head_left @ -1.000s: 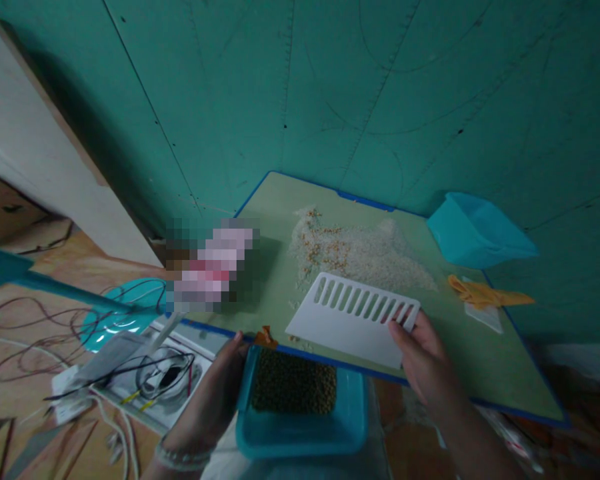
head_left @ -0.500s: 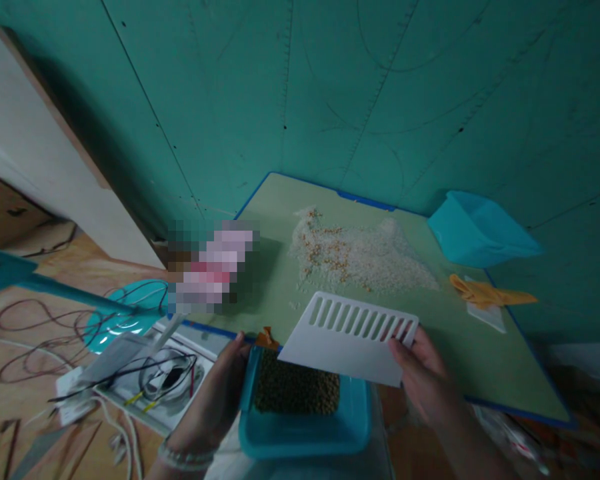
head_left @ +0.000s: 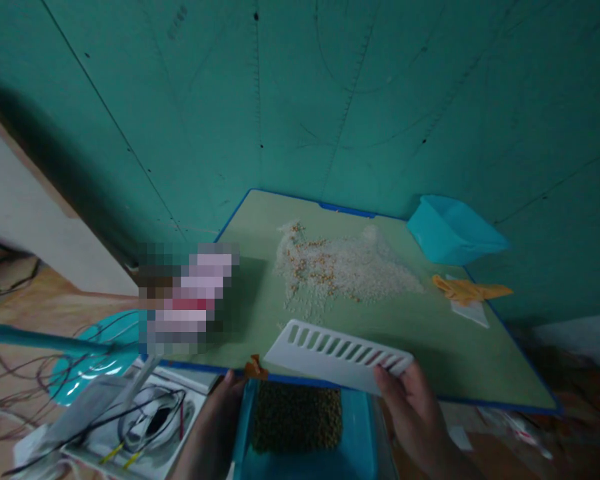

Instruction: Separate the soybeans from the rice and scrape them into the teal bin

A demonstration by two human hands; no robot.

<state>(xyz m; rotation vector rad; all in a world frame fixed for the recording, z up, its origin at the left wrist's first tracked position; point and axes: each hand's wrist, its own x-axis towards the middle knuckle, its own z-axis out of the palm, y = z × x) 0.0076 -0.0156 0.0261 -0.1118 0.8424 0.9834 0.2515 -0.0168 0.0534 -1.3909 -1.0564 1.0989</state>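
Observation:
My right hand (head_left: 410, 413) grips a white plastic scraper (head_left: 325, 357) by its right end, thumb on top. Slots run along the scraper's upper side; it is tilted over the table's front edge, partly above a blue plastic tub (head_left: 357, 433). The tub sits below that edge and holds small greenish-brown grains (head_left: 297, 417). My left hand (head_left: 217, 417) grips the tub's left side, with most fingers hidden. On the pale green table top (head_left: 410, 330), pale grains (head_left: 360, 267) lie spread out, mixed with orange-yellow ones (head_left: 325, 273) towards the left.
A turquoise bin (head_left: 450, 233) stands at the table's back right, near an orange cloth (head_left: 470, 290) lying on a white piece. A blurred pink-white object (head_left: 195, 293) is at the left edge. Cables and a white box (head_left: 145, 413) lie lower left. A green wall rises behind.
The scraper has moved slightly left and down and tilted flatter. The view has shifted, so the table sits lower and further left. Both hands keep their holds.

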